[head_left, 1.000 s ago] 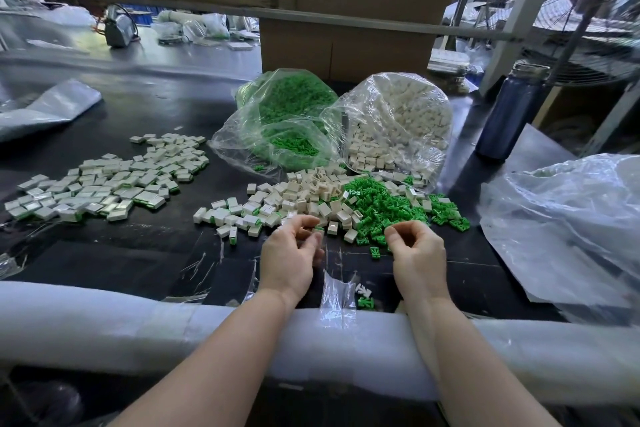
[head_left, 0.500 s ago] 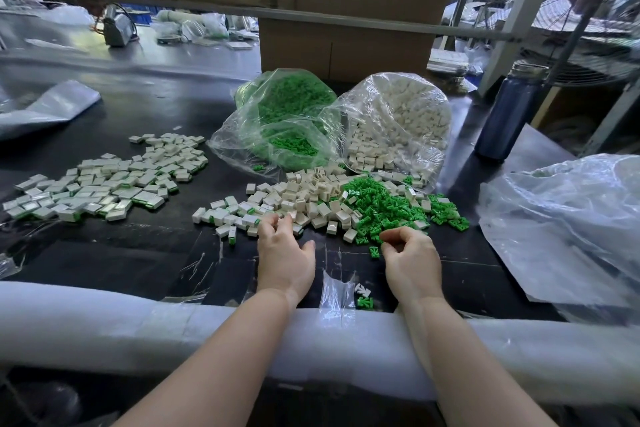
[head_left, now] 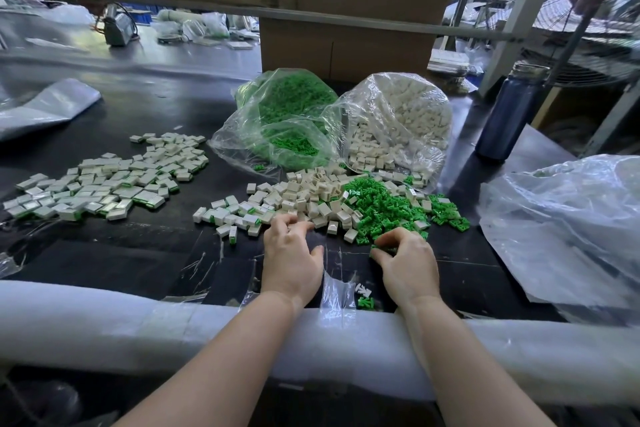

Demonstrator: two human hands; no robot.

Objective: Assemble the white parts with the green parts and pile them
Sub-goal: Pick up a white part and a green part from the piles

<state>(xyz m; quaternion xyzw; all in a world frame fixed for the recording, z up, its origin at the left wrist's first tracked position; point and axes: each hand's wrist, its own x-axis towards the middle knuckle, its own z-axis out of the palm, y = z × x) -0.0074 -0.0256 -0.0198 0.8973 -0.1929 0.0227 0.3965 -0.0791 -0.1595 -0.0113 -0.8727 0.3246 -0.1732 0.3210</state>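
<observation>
Nearest the lower edge of the frame, a padded white rail (head_left: pixel 104 322) fronts the black worktable (head_left: pixel 131 253). Two stray parts, one white and one green, lie just behind it at lower centre.

Left hand (head_left: pixel 291 256): palm down at centre frame, fingers extended onto the near edge of the loose white parts (head_left: pixel 311 194). The fingertips touch the pieces; whether one is pinched cannot be told.

Right hand (head_left: pixel 407 263): right of centre, thumb and curled fingers closing on a green part (head_left: pixel 375 248) at the near edge of the loose green parts (head_left: pixel 384 208).

Step in hand, as judged: pick one piece of each colour. Recommended procedure: isolate a single green part from its neighbours, orient it, then lift one white part clear of the heap before mating them. Avoid dragging adjacent pieces toward the rail.

The white heap lies directly beyond the left fingertips; the green heap lies directly beyond the right fingertips. The two heaps touch at centre.

Farther back, the bag of green parts (head_left: pixel 287 114) and the bag of white parts (head_left: pixel 398 121) stand side by side at upper centre. The pile of assembled pieces (head_left: pixel 104 180) lies at mid left, well apart from both hands.
</observation>
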